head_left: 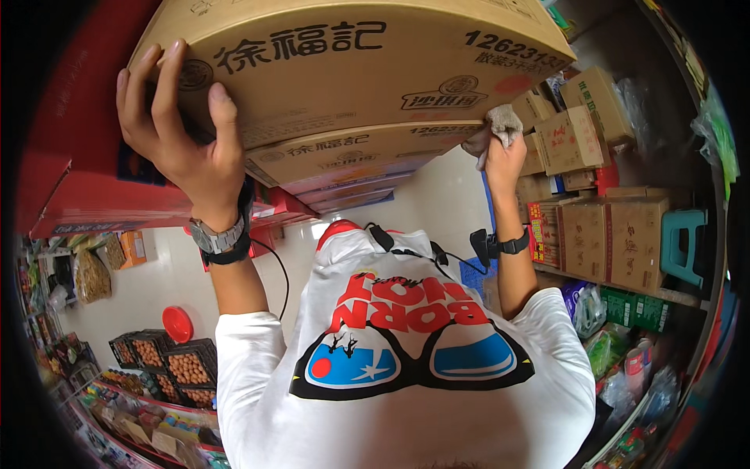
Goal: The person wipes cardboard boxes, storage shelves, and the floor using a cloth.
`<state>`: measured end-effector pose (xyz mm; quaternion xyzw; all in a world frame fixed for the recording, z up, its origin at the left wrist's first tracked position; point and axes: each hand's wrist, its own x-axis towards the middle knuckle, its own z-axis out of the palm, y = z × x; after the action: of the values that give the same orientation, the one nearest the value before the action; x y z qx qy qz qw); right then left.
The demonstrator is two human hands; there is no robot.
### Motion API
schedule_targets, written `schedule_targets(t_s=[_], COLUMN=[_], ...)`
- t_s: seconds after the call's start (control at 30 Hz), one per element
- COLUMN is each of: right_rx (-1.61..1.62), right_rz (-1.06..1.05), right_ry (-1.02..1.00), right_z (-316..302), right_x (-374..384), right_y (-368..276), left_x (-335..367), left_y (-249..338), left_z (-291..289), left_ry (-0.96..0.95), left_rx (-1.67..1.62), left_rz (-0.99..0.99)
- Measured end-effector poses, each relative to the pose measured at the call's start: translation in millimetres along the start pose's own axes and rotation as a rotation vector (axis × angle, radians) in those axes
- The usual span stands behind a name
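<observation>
Left hand [183,133], fingers spread and not clenched, lies against the left part of a large tan cardboard carton with dark printing [336,86] in the head view; how hard it presses, I cannot tell. Right hand [506,160] is closed around a crumpled grey-beige cloth [504,123] at the carton's lower right corner. The carton sits at the top of a stack, directly above a matching tan cardboard carton [398,147], with more layers below.

The likeliest trouble, I judge, is the top carton sliding or twisting: an uneven push from the open palm could cause it, since no fingers wrap an edge there. The cloth could also catch in the seam or on the corner. A thin black cable [283,281] looping from the left wrist might snag.

Pale, glossy floor [422,199] shows beyond the stack, and a glossy red panel [86,117] stands to the left. The room looks like a crowded shop: brown cartons [609,242] and a turquoise plastic stool [683,246] on the right, black crates of brown eggs [187,363] and a round red plastic basin [178,324] at lower left.
</observation>
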<state>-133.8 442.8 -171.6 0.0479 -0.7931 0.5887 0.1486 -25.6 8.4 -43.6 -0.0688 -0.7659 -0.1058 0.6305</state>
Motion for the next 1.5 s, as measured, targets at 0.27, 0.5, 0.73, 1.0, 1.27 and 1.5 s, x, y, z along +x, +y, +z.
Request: schedule_targets(t_s=[0.27,0.5,0.73,1.0,1.27,1.5], right_rx=[-0.083,-0.316,-0.364,-0.228,-0.579,-0.513], right_rz=[-0.124,-0.410,-0.705,-0.912,-0.755,-0.615], right_ry=[0.189,0.510,0.101,-0.167,0.141,0.162], right_z=[7.5,44.4,208.9,270.4,85.5,-2.3], right_x=[5.9,-56.2,-156.0,-163.7,-73.5,-0.4], right_y=[1.0,-40.8,-87.4,-136.8,-56.1,-17.9], left_x=[9.6,-10.3,-43.2,-34.9,-62.1,-102.6], left_y=[4.4,12.0,3.2,-0.4,12.3,67.6], left_z=[-10.3,-53.4,-92.3,-106.4,-58.1,8.8], left_ry=[-0.007,-0.244,-0.395,-0.474,-0.395,-0.515], left_rx=[-0.058,-0.262,-0.404,-0.410,-0.344,-0.593], left_rz=[-0.026,-0.109,-0.169,-0.162,-0.204,-0.131])
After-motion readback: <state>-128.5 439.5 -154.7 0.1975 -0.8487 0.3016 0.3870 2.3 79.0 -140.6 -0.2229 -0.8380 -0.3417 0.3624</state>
